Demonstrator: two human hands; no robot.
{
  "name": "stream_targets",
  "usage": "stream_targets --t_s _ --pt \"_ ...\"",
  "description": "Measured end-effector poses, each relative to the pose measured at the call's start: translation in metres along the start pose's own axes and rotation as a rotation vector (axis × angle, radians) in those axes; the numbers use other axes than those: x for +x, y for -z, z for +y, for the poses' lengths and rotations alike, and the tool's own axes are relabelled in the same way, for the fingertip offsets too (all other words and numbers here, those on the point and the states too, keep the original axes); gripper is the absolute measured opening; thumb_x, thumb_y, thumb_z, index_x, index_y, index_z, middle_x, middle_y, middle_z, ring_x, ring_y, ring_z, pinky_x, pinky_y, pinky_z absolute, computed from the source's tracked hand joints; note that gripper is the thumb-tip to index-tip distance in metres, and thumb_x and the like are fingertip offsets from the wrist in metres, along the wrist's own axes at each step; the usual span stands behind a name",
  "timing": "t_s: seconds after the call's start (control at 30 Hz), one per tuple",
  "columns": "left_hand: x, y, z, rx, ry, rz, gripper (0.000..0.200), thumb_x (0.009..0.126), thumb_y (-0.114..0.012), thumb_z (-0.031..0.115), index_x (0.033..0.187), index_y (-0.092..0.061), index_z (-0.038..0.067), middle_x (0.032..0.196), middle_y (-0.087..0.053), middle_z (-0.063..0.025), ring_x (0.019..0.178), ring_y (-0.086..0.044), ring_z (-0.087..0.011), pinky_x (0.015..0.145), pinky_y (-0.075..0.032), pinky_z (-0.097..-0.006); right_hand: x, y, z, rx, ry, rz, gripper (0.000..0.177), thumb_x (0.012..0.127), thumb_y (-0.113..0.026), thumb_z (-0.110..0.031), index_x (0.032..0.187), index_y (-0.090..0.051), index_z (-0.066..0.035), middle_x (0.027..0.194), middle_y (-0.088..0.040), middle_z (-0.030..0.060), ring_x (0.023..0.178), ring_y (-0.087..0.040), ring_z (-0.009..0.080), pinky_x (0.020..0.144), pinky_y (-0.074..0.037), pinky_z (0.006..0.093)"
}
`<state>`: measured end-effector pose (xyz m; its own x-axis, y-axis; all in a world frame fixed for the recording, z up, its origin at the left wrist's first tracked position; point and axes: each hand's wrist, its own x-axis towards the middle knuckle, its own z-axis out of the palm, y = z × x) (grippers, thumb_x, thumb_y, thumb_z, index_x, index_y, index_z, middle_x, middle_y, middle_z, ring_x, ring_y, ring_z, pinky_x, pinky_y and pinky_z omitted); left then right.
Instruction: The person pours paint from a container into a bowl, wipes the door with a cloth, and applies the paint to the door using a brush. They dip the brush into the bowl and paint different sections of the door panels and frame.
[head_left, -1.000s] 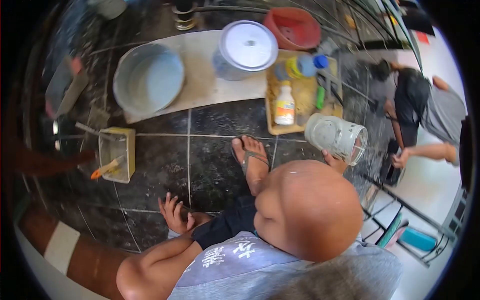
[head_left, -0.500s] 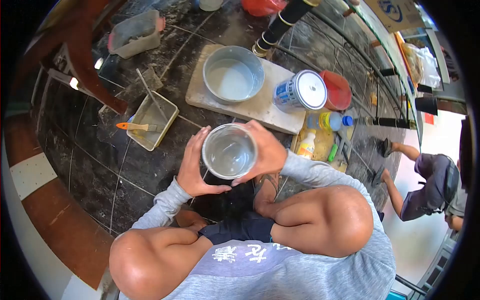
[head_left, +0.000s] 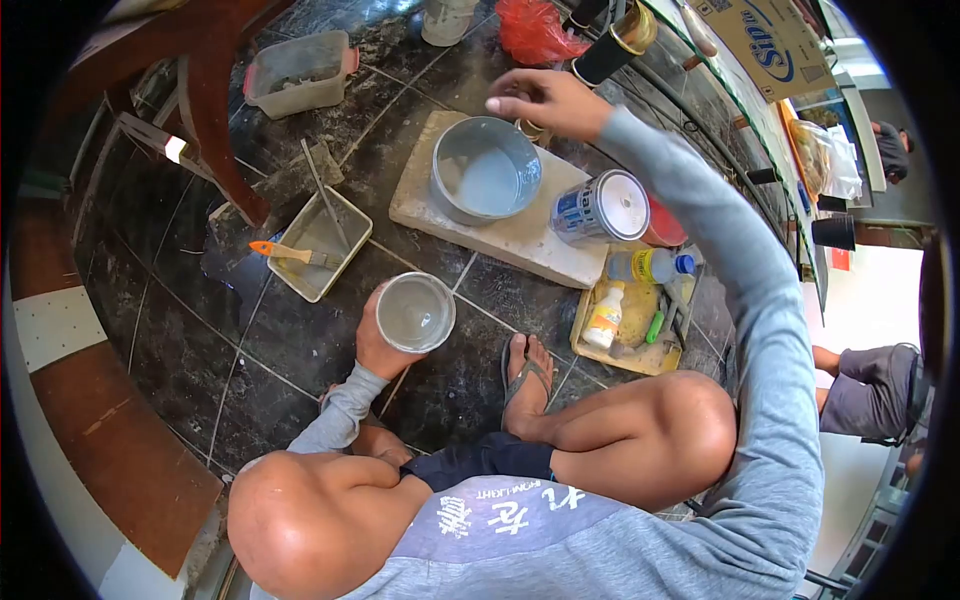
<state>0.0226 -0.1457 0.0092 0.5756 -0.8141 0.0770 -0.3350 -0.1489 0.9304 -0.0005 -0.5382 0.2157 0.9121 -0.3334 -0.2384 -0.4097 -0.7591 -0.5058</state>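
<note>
basin: on the board, left of the can
jar: in our left hand, before the board
brush tray: left of the jar
bottle tray: right of the jar
right hand: we have it behind the basin

1. The left hand is held low in front of the body, its fingers and thumb wrapped round the side of a glass jar.
2. The left arm is bent at the elbow, with the grey sleeve reaching to the wrist.
3. The right arm is stretched far forward and nearly straight, sleeved in grey to the wrist.
4. The right hand is palm down, fingers bunched toward the thumb; whether they pinch anything cannot be told.
</note>
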Motion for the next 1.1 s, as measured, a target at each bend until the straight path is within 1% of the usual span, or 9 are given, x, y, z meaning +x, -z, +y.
stream_targets --t_s 0.03,0.13,0.2,0.23,0.47,0.57,0.67,0.87,1.1 --pt "0.003 -0.001 -0.001 -0.003 -0.014 0.009 0.109 0.051 -0.096 0.024 0.137 -0.033 0.001 0.128 -0.056 -0.0156 0.12 -0.056 -0.0281 0.105 -0.043 -0.0396 0.033 -0.013 0.043 -0.026 0.157 0.068 0.057 0.092 -0.059 -0.054 0.127 -0.058 -0.01 0.102 -0.062 0.0024 0.081 -0.055 0.0116 0.067 -0.047 0.0265" --pt "0.008 -0.01 -0.017 -0.026 -0.066 0.067 0.108 0.052 -0.095 0.023 0.138 -0.033 0.002 0.13 -0.055 -0.0156 0.121 -0.054 -0.029 0.106 -0.042 -0.0396 0.069 -0.017 0.064 0.316 -0.198 -0.272 0.077 0.08 -0.057 -0.073 0.133 -0.055 -0.016 0.108 -0.061 0.0115 0.082 -0.057 0.0176 0.066 -0.05 0.0261" --pt "0.01 -0.015 -0.023 -0.044 -0.065 0.09 0.106 0.052 -0.094 0.024 0.138 -0.035 0.003 0.133 -0.052 -0.0164 0.124 -0.051 -0.0327 0.108 -0.038 -0.041 0.08 -0.029 0.068 0.316 -0.224 -0.419 0.081 0.081 -0.056 -0.073 0.139 -0.05 -0.017 0.12 -0.059 0.0121 0.084 -0.052 0.0177 0.069 -0.046 0.0246" --pt "0.008 -0.015 -0.024 -0.038 -0.061 0.095 0.106 0.052 -0.093 0.025 0.138 -0.035 0.003 0.134 -0.051 -0.0167 0.125 -0.049 -0.0342 0.109 -0.037 -0.042 0.065 -0.029 0.047 0.262 -0.136 -0.417 0.078 0.086 -0.054 -0.068 0.143 -0.047 -0.015 0.129 -0.056 0.0107 0.102 -0.055 0.019 0.082 -0.049 0.0308" --pt "0.001 -0.017 -0.033 0.025 -0.052 0.102 0.107 0.051 -0.092 0.029 0.138 -0.036 0.004 0.139 -0.048 -0.0167 0.128 -0.046 -0.0369 0.113 -0.031 -0.0481 0.063 -0.047 0.056 0.316 0.054 -0.522 0.065 0.093 -0.05 -0.056 0.143 -0.047 -0.014 0.138 -0.054 0.0107 0.125 -0.053 0.0242 0.103 -0.044 0.0334" --pt "0.004 -0.018 -0.035 0.05 -0.051 0.072 0.108 0.051 -0.092 0.029 0.139 -0.035 0.005 0.14 -0.048 -0.0152 0.129 -0.046 -0.0361 0.113 -0.03 -0.051 0.056 -0.044 0.06 0.217 0.151 -0.435 0.056 0.096 -0.048 -0.048 0.141 -0.05 -0.015 0.127 -0.061 0.0092 0.111 -0.061 0.0235 0.096 -0.049 0.0325" --pt "0.005 -0.016 -0.027 0.08 -0.079 0.083 0.109 0.051 -0.092 0.028 0.14 -0.034 0.006 0.14 -0.047 -0.0146 0.129 -0.046 -0.0355 0.113 -0.03 -0.0522 0.043 -0.025 0.047 0.027 -0.067 -0.489 0.052 0.096 -0.047 -0.04 0.143 -0.048 -0.018 0.119 -0.063 0.0084 0.097 -0.061 0.0211 0.086 -0.052 0.0338" --pt "0.002 -0.018 -0.023 0.042 -0.049 0.115 0.109 0.049 -0.09 0.023 0.14 -0.033 0.007 0.139 -0.048 -0.0146 0.129 -0.045 -0.0368 0.114 -0.028 -0.0529 0.03 -0.031 0.068 0.018 0.042 -0.431 0.058 0.095 -0.038 -0.042 0.149 -0.038 -0.02 0.112 -0.063 0.0108 0.085 -0.058 0.0212 0.078 -0.052 0.0352" --pt "0.0 -0.017 -0.016 0.031 -0.005 0.132 0.11 0.047 -0.09 0.022 0.139 -0.033 0.007 0.137 -0.049 -0.0148 0.128 -0.045 -0.0386 0.115 -0.027 -0.0528 0.017 -0.039 0.083 0.101 -0.065 -0.406 0.06 0.099 -0.028 -0.045 0.147 -0.036 -0.01 0.12 -0.051 0.0096 0.105 -0.053 0.023 0.087 -0.049 0.0359"
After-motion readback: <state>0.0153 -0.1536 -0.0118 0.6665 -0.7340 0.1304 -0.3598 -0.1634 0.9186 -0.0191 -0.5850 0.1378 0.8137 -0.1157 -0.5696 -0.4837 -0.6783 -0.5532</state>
